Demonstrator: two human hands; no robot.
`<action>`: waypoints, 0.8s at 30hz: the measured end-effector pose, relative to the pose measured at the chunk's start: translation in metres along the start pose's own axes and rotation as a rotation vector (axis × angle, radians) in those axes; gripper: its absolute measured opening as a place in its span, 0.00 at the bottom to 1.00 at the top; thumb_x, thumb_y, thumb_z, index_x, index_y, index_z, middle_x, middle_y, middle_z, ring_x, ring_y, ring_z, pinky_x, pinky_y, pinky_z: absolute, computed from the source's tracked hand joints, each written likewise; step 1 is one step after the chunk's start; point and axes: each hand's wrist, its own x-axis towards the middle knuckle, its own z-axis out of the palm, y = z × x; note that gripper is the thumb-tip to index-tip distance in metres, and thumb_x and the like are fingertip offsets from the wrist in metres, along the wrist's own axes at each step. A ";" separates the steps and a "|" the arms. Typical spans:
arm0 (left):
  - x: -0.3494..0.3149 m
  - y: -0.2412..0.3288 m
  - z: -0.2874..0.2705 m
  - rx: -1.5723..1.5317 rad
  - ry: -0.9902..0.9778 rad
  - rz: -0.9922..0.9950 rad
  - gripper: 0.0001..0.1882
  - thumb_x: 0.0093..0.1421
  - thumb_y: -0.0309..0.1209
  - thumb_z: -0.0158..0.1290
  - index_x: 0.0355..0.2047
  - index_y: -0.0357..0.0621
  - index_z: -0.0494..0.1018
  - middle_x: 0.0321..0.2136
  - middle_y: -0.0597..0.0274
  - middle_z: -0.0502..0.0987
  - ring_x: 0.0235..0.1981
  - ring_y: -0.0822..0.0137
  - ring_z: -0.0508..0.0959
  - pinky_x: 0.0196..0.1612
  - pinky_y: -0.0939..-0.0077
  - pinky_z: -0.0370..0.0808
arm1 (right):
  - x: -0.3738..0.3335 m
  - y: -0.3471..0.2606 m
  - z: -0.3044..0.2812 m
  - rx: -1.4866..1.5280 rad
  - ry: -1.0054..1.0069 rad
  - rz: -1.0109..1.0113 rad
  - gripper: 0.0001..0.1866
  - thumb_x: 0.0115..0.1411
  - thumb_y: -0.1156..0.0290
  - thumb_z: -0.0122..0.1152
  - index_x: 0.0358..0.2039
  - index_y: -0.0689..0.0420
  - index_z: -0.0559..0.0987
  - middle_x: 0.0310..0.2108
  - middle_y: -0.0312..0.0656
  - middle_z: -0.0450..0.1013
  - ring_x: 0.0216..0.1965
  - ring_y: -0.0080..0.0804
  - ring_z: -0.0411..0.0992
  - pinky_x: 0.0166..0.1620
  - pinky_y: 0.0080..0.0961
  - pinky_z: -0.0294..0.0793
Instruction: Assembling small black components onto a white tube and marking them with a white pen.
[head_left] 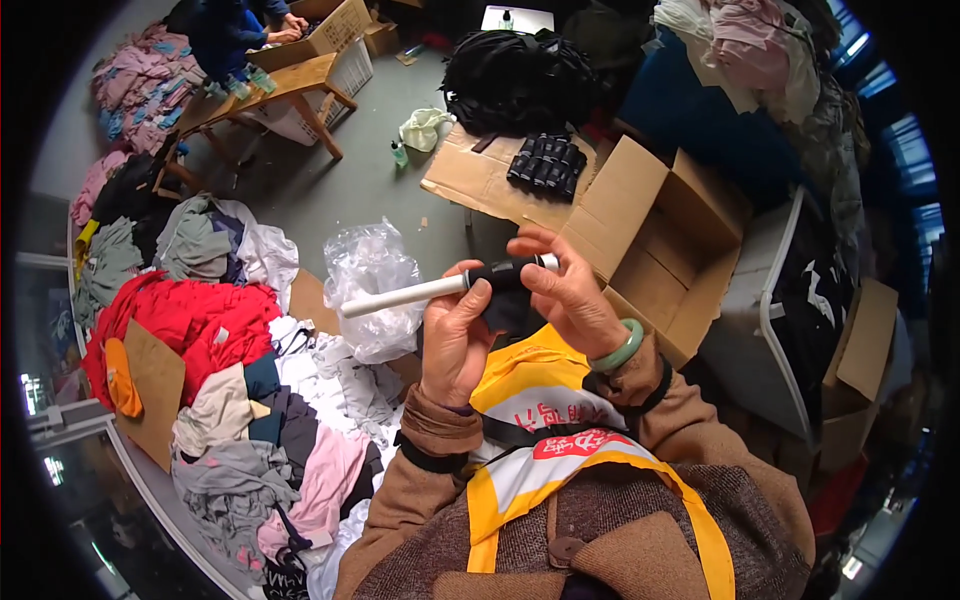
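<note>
Grip of the left hand (448, 340) is pinching a white tube (395, 297) at the place where a black wrap (505, 273) around it begins, the thumb lying on the near side. The tube is held up in front of the person's body, slanting slightly, with its long bare end sticking out to the left and a short white end showing at the right. Around that right end curve the thumb and fingers of the right hand (580, 300), partly spread; whether its grip presses on the wrap I cannot tell. A green bangle (618, 346) circles the right wrist, and a yellow and white apron (535, 375) covers the person's front.

Beyond the hands, a cluster of black rolls (547, 166) lies on a cardboard-covered tabletop (460, 178), with a large black heap (515, 85) just behind. To the right stands an open cardboard box (675, 245). Left of the tube, a clear plastic bag (372, 275) sits near piled garments, red cloth (190, 325) among them. Farther off, a co-worker's hands (288, 30) are at another box (340, 28), near a wooden tabletop (305, 74).
</note>
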 end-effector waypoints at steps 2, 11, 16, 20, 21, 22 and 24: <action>0.021 -0.005 0.001 0.054 0.013 -0.007 0.14 0.58 0.23 0.51 0.45 0.45 0.66 0.34 0.64 0.73 0.35 0.72 0.74 0.27 0.80 0.73 | 0.015 0.002 -0.011 -0.008 0.025 0.054 0.14 0.53 0.77 0.61 0.41 0.61 0.73 0.36 0.39 0.72 0.35 0.23 0.71 0.40 0.16 0.73; 0.113 0.011 0.057 0.116 -0.009 -0.145 0.16 0.56 0.21 0.52 0.45 0.44 0.65 0.33 0.62 0.72 0.26 0.73 0.73 0.23 0.84 0.70 | 0.099 -0.063 -0.044 0.086 -0.086 0.121 0.12 0.54 0.75 0.61 0.39 0.61 0.73 0.35 0.39 0.72 0.38 0.25 0.72 0.41 0.19 0.74; 0.160 0.013 0.096 0.215 -0.090 -0.130 0.17 0.56 0.21 0.53 0.45 0.44 0.65 0.31 0.62 0.72 0.23 0.74 0.72 0.21 0.87 0.68 | 0.133 -0.096 -0.058 0.246 0.028 0.151 0.13 0.55 0.71 0.61 0.40 0.60 0.73 0.35 0.36 0.72 0.34 0.22 0.72 0.34 0.16 0.74; 0.193 0.008 0.120 0.284 -0.073 -0.121 0.16 0.56 0.20 0.52 0.44 0.43 0.65 0.30 0.62 0.71 0.21 0.74 0.71 0.20 0.88 0.68 | 0.159 -0.104 -0.078 0.207 0.102 0.067 0.11 0.55 0.72 0.60 0.38 0.59 0.74 0.32 0.36 0.73 0.32 0.21 0.71 0.32 0.16 0.73; 0.200 0.006 0.122 0.276 -0.056 -0.134 0.15 0.56 0.21 0.52 0.44 0.42 0.66 0.30 0.61 0.71 0.21 0.74 0.71 0.20 0.87 0.68 | 0.165 -0.104 -0.082 0.214 0.098 0.071 0.11 0.55 0.72 0.60 0.38 0.59 0.74 0.32 0.36 0.73 0.32 0.21 0.71 0.32 0.16 0.73; 0.207 0.005 0.123 0.269 -0.040 -0.148 0.14 0.56 0.21 0.52 0.43 0.42 0.67 0.30 0.61 0.71 0.21 0.74 0.71 0.20 0.87 0.68 | 0.170 -0.106 -0.085 0.171 0.114 0.047 0.10 0.55 0.72 0.61 0.37 0.59 0.75 0.31 0.35 0.73 0.32 0.20 0.71 0.31 0.15 0.72; 0.219 0.011 0.115 0.321 -0.048 -0.221 0.12 0.56 0.22 0.52 0.42 0.42 0.67 0.30 0.61 0.71 0.21 0.74 0.71 0.20 0.86 0.68 | 0.180 -0.112 -0.089 0.088 0.160 -0.011 0.10 0.54 0.72 0.61 0.36 0.59 0.75 0.30 0.35 0.73 0.30 0.18 0.70 0.29 0.14 0.70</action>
